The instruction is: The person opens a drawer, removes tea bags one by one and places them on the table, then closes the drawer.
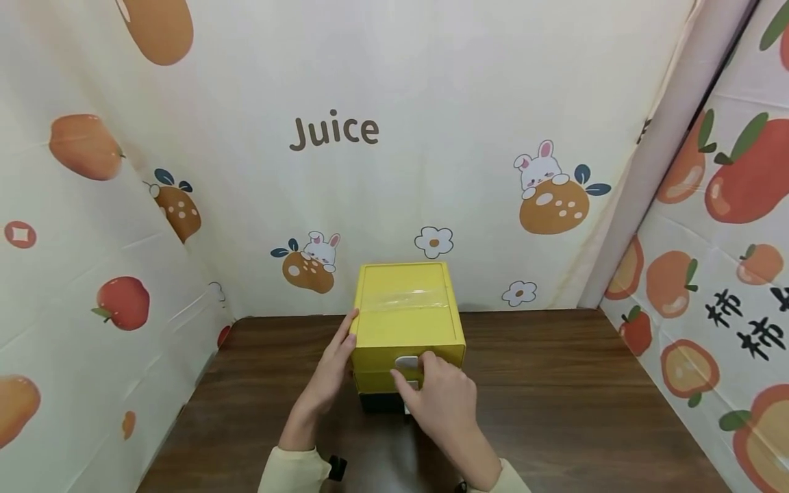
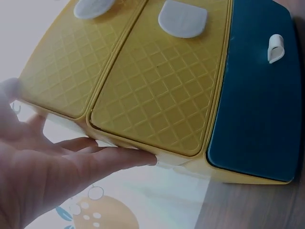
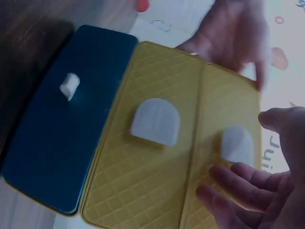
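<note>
So, nearest the camera were two pale sleeves (image 1: 292,471), with a small black wrist gadget (image 1: 337,468) by the left cuff. The left hand (image 1: 325,376) lay along the left side of a three-drawer desktop cabinet (image 1: 409,329), fingers mostly straight and flat against the wall, bracing rather than clutching. The right hand (image 1: 442,400) hovered at the front, fingers loosely bent and thumb out, right by the top drawer's white pull tab (image 3: 237,144). It hadn't closed on anything; couldn't tell if a fingertip was brushing the tab.

The cabinet sat mid-table, front toward the person: waffle-textured yellow top drawer (image 2: 71,67) and middle drawer (image 2: 159,90), then a dark teal bottom drawer (image 2: 257,105) with a curled white pull (image 2: 276,48). All three looked shut. Clear tape (image 1: 403,299) ran across the lid.

My read: the step in hand was lining up on the top drawer, nothing slid out yet. Next move probably called for fingertips behind that tab and a straight pull, left hand steadying so the whole box didn't skid.

Under it was a dark wood-grain table (image 1: 555,397), and farthest back hung a cream backdrop (image 1: 431,82) reading "Juice".
</note>
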`<act>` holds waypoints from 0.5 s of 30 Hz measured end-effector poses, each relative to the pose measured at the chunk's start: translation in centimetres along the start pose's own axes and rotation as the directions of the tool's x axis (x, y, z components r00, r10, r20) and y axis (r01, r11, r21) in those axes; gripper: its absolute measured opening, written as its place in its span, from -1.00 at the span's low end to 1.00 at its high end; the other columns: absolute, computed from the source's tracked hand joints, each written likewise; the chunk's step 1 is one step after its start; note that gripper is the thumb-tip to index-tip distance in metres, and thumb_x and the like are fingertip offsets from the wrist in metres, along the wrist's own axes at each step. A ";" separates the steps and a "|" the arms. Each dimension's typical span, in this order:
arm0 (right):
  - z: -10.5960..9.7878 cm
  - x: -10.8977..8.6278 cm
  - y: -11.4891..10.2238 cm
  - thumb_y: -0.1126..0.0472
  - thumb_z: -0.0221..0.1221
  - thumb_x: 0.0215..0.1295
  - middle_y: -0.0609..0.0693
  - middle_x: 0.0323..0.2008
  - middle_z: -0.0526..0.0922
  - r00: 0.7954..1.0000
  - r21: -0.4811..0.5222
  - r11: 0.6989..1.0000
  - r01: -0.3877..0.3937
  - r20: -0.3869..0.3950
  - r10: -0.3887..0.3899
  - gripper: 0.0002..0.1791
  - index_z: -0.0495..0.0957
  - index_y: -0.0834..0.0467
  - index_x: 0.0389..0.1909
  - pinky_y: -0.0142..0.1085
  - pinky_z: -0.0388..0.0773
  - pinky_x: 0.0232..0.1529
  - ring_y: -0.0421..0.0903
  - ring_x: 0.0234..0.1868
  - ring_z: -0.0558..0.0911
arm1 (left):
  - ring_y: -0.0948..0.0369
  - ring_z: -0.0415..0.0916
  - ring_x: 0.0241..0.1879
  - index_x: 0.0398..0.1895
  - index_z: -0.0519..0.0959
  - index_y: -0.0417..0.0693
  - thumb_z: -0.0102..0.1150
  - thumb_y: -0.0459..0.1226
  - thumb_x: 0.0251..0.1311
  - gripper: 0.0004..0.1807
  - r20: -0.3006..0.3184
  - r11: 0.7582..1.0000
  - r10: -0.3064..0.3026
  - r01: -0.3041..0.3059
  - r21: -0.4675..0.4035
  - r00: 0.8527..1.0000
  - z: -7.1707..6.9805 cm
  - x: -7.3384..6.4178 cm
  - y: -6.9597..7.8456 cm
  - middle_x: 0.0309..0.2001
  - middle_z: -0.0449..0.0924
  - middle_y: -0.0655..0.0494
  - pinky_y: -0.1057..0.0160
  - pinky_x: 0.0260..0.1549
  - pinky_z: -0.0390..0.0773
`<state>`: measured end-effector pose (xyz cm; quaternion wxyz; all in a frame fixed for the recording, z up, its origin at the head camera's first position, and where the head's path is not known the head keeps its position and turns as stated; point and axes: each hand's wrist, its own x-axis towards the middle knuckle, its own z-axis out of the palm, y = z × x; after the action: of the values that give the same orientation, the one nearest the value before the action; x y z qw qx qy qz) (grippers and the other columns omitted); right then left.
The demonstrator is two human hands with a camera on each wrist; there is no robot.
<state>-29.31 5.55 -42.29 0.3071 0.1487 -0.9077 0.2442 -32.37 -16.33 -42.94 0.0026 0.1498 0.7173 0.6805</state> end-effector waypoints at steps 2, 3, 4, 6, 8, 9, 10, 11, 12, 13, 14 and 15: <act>0.5 0.1 0.1 -0.29 0.34 0.02 -0.21 -0.76 0.25 1.000 -0.051 0.999 -0.005 -0.012 0.004 -0.46 0.39 0.05 -0.64 -0.41 0.15 -0.78 -0.28 -0.80 0.19 | -0.08 0.14 0.33 0.56 -0.11 0.25 -0.39 -0.06 0.56 -0.44 0.003 1.000 0.005 -0.005 0.006 1.000 0.2 0.1 -0.1 0.51 -0.17 0.05 -0.11 0.15 0.33; 0.7 0.2 0.1 -0.28 0.35 0.01 -0.21 -0.78 0.22 1.000 -0.071 0.997 0.000 -0.030 -0.002 -0.45 0.36 0.05 -0.67 -0.40 0.12 -0.80 -0.28 -0.81 0.16 | -0.08 0.13 0.33 0.55 -0.11 0.25 -0.40 -0.06 0.56 -0.44 0.001 1.000 0.007 -0.007 0.015 1.000 0.3 0.1 -0.2 0.51 -0.18 0.05 -0.10 0.15 0.33; 0.9 0.3 0.1 -0.28 0.36 -0.01 -0.20 -0.79 0.20 0.999 -0.088 0.996 0.006 -0.051 -0.011 -0.44 0.35 0.05 -0.70 -0.41 0.10 -0.81 -0.28 -0.82 0.14 | -0.08 0.14 0.33 0.55 -0.11 0.25 -0.41 -0.05 0.56 -0.44 -0.003 1.000 0.009 -0.009 0.019 1.000 0.4 0.1 -0.2 0.51 -0.17 0.04 -0.10 0.15 0.33; 1.3 0.5 0.2 -0.26 0.39 -0.04 -0.20 -0.81 0.16 0.995 -0.116 0.993 0.025 -0.093 -0.036 -0.43 0.33 0.05 -0.73 -0.42 0.06 -0.82 -0.29 -0.83 0.11 | -0.08 0.15 0.32 0.55 -0.10 0.25 -0.41 -0.03 0.56 -0.44 -0.011 1.000 0.011 -0.011 0.021 1.000 0.5 0.2 -0.3 0.50 -0.17 0.04 -0.10 0.15 0.33; 1.5 0.6 0.2 -0.24 0.42 -0.09 -0.20 -0.83 0.13 0.990 -0.131 0.990 0.044 -0.128 -0.061 -0.41 0.31 0.06 -0.76 -0.42 0.02 -0.82 -0.29 -0.83 0.08 | -0.08 0.16 0.32 0.55 -0.10 0.24 -0.40 -0.03 0.56 -0.44 -0.020 1.000 0.015 -0.014 0.026 1.000 0.5 0.2 -0.3 0.50 -0.16 0.03 -0.10 0.14 0.34; 1.7 0.6 0.2 -0.24 0.43 -0.11 -0.19 -0.83 0.13 0.987 -0.137 0.989 0.052 -0.142 -0.071 -0.40 0.30 0.06 -0.77 -0.43 0.02 -0.82 -0.28 -0.83 0.08 | -0.08 0.17 0.30 0.55 -0.09 0.24 -0.40 -0.02 0.55 -0.44 -0.025 1.000 0.014 -0.013 0.025 1.000 0.5 0.2 -0.3 0.50 -0.15 0.03 -0.10 0.13 0.35; 1.8 0.7 0.2 -0.24 0.44 -0.13 -0.19 -0.83 0.13 0.985 -0.139 0.989 0.058 -0.154 -0.080 -0.40 0.30 0.06 -0.78 -0.43 0.02 -0.82 -0.28 -0.83 0.08 | -0.08 0.18 0.29 0.55 -0.08 0.25 -0.39 -0.01 0.55 -0.44 -0.032 1.000 0.010 -0.009 0.024 0.999 0.5 0.2 -0.3 0.50 -0.14 0.04 -0.10 0.13 0.36; 2.0 0.7 0.2 -0.23 0.44 -0.14 -0.18 -0.83 0.15 0.982 -0.141 0.988 0.065 -0.166 -0.088 -0.40 0.30 0.07 -0.78 -0.42 0.03 -0.82 -0.27 -0.84 0.09 | -0.09 0.21 0.27 0.55 -0.07 0.26 -0.38 -0.01 0.55 -0.44 -0.039 1.000 0.006 -0.005 0.023 0.999 0.5 0.2 -0.3 0.49 -0.12 0.04 -0.10 0.10 0.39; 2.1 0.7 0.2 -0.22 0.45 -0.14 -0.17 -0.83 0.17 0.980 -0.140 0.988 0.071 -0.175 -0.095 -0.41 0.31 0.07 -0.77 -0.42 0.04 -0.82 -0.27 -0.84 0.11 | -0.10 0.24 0.25 0.55 -0.06 0.27 -0.37 0.00 0.55 -0.44 -0.043 1.000 0.001 0.000 0.020 0.999 0.4 0.2 -0.2 0.49 -0.10 0.04 -0.10 0.06 0.42; 2.2 0.6 0.2 -0.21 0.45 -0.15 -0.17 -0.83 0.18 0.979 -0.137 0.988 0.074 -0.179 -0.098 -0.42 0.31 0.07 -0.77 -0.42 0.05 -0.82 -0.26 -0.84 0.12 | -0.11 0.27 0.22 0.54 -0.05 0.29 -0.36 0.00 0.54 -0.44 -0.047 1.000 -0.006 0.007 0.015 0.999 0.4 0.2 -0.2 0.48 -0.08 0.04 -0.09 0.02 0.45; 2.4 0.6 0.2 -0.19 0.44 -0.14 -0.16 -0.83 0.20 0.978 -0.135 0.988 0.076 -0.182 -0.100 -0.43 0.32 0.08 -0.76 -0.42 0.06 -0.82 -0.25 -0.84 0.14 | -0.12 0.30 0.20 0.54 -0.05 0.29 -0.36 -0.01 0.54 -0.45 -0.045 1.000 -0.011 0.011 0.010 0.999 0.3 0.1 -0.2 0.48 -0.07 0.03 -0.09 -0.01 0.48; 2.5 0.5 0.2 -0.18 0.43 -0.13 -0.16 -0.82 0.22 0.978 -0.131 0.989 0.073 -0.182 -0.097 -0.45 0.32 0.08 -0.76 -0.42 0.07 -0.82 -0.26 -0.84 0.14 | -0.13 0.33 0.17 0.54 -0.05 0.31 -0.36 0.00 0.54 -0.45 -0.039 1.000 -0.019 0.020 0.000 0.999 0.3 0.1 -0.2 0.48 -0.06 0.03 -0.09 -0.05 0.51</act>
<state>-30.96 4.38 -43.79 0.4103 0.1445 -0.8807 0.1873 -32.43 -16.06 -43.12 -0.0049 0.1294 0.7188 0.6831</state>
